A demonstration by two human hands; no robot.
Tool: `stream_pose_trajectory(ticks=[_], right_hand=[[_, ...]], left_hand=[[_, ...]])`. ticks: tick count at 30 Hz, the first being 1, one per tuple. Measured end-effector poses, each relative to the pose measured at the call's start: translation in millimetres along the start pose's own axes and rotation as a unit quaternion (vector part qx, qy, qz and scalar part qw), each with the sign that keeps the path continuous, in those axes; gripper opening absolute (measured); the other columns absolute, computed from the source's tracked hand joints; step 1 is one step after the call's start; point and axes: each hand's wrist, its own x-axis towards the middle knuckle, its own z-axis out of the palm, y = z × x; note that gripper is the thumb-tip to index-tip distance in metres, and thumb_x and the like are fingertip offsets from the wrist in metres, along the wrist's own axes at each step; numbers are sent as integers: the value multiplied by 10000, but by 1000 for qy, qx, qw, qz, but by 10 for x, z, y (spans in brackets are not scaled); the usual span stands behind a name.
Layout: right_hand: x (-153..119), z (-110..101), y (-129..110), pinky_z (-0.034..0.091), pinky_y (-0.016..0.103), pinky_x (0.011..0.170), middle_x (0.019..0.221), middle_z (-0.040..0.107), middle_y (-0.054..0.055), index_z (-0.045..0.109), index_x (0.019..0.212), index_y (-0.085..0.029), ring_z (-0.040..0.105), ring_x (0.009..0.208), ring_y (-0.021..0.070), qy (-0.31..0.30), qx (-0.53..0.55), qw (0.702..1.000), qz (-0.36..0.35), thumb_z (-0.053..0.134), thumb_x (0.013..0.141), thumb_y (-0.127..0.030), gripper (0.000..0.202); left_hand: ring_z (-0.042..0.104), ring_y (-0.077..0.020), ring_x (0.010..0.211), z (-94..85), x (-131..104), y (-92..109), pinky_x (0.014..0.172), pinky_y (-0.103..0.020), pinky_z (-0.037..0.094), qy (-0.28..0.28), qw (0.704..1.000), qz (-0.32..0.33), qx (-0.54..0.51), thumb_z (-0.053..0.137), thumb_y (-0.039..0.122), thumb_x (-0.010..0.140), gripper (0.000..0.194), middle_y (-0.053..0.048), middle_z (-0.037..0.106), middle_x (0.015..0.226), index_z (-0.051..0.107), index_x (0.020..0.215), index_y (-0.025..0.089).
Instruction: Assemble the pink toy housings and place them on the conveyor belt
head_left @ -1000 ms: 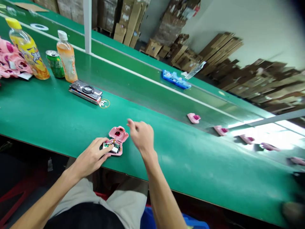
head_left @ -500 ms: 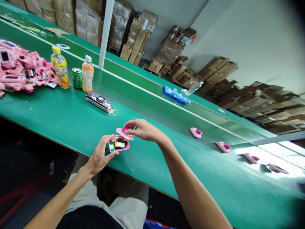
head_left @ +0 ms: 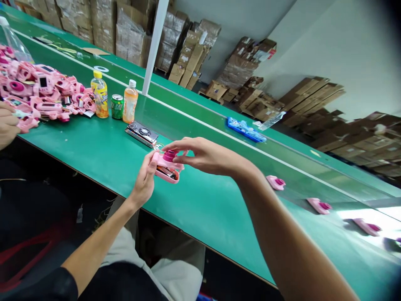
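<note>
My left hand (head_left: 145,180) grips the left end of a pink toy camera's open rear shell (head_left: 171,179), with dark parts showing inside it. Over the shell lies the pink front cover (head_left: 162,160), tilted so that a gap shows along its near side. My right hand (head_left: 200,155) has thumb and fingers around the magenta lens (head_left: 169,155) on that cover. Both halves are held above the green table (head_left: 200,221). Whether the far edges of the halves touch is hidden.
A heap of pink camera parts (head_left: 46,90) lies left, with another person's hand (head_left: 6,125) beside it. Two drink bottles (head_left: 99,95) (head_left: 130,102), a green can (head_left: 117,107) and a silver camera-like box (head_left: 142,133) stand beyond. Several pink covers (head_left: 275,182) lie right; a blue tray (head_left: 246,129) lies farther back.
The front cover has come down and left over the rear shell, hiding most of its inside. Both hands have moved slightly up in view. Another person's hand has appeared at the left edge.
</note>
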Motion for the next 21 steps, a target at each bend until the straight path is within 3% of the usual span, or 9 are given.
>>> stream_pose_trajectory(ticks=[4,6,9,12,14,18,21], right_hand=[[1,140,85,513,294,855,1144,753,25,716,1256,-239,683,978,190,22,45,998,31,609,931,-278,344],[-71,299,152,527,324,881,1160,754,32,733,1227,-245,693,1020,221,93,48,992,70,624,917,-313,336],[-228,598,227,540,394,895,1148,759,90,777,1120,-190,703,997,272,257,46,953,154,611,922,-464,377],[-337,920,237,551,391,848,1029,786,91,796,1061,-194,716,908,277,268,104,935,209,564,936,-541,435],[-344,1116,223,556,363,835,1031,787,73,789,1085,-211,718,919,271,262,162,928,207,593,919,-528,408],[-264,1415,219,553,328,896,1184,744,64,761,1130,-202,701,1037,260,373,238,876,194,634,892,-500,402],[-223,1570,266,553,315,881,1088,761,57,755,1107,-194,711,958,237,423,243,848,205,612,912,-488,381]], left_hand=[[544,-292,1326,-35,0,-43,1166,-452,382,-7,999,2,31,436,709,958,660,-131,584,1402,518,1367,198],[594,-285,1248,-25,-12,-107,1117,-442,429,1,999,-10,43,437,705,959,637,-130,627,1326,544,1320,192],[609,-265,1211,20,-24,-213,1080,-415,457,39,999,-29,20,411,699,973,602,-117,642,1290,556,1282,203],[622,-249,1192,99,-30,-318,1057,-394,475,49,998,-46,-20,405,710,969,602,-109,643,1289,545,1281,215],[638,-245,1163,169,-34,-388,1053,-399,479,56,997,-52,-27,403,711,969,599,-114,655,1263,547,1262,209],[637,-251,1167,302,-60,-523,1023,-408,500,135,989,-66,-6,351,722,976,618,-132,648,1262,531,1251,200],[647,-251,1139,340,-97,-601,987,-397,517,155,985,-67,14,370,759,947,661,-146,634,1273,511,1255,191]])
